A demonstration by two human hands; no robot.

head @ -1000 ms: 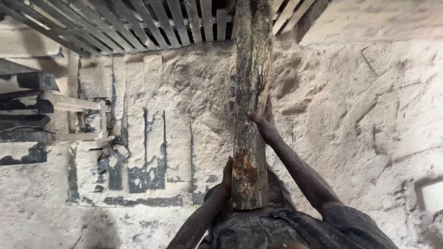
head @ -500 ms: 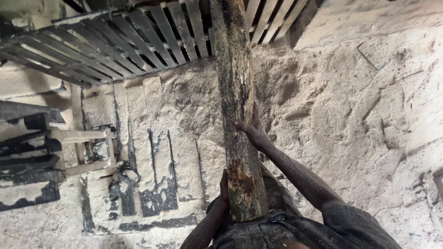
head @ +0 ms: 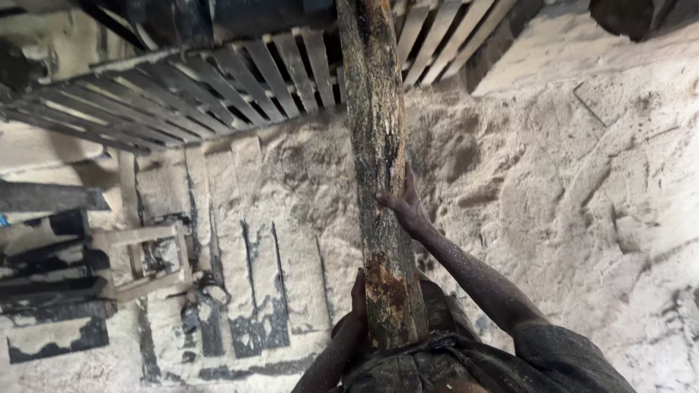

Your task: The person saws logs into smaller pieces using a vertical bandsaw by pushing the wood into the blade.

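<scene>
A long rough log (head: 377,145) with dark, patchy bark runs from my waist up out of the top of the view. Its near end rests against my body. My right hand (head: 403,206) grips the log's right side about halfway along, fingers wrapped on the bark. My left hand (head: 357,292) presses against the left side of the near end, mostly hidden behind the log. The log hangs above a floor thick with pale sawdust (head: 553,189).
A slatted wooden rack (head: 218,80) lies across the top of the view under the log. Dark planks (head: 44,284) and a small wooden frame (head: 145,262) lie at the left. Sawdust heaps cover the right side.
The view has swung downward and leftward, so the slatted rack shows more. The log has shifted forward over the rack. Both hands keep their hold.
</scene>
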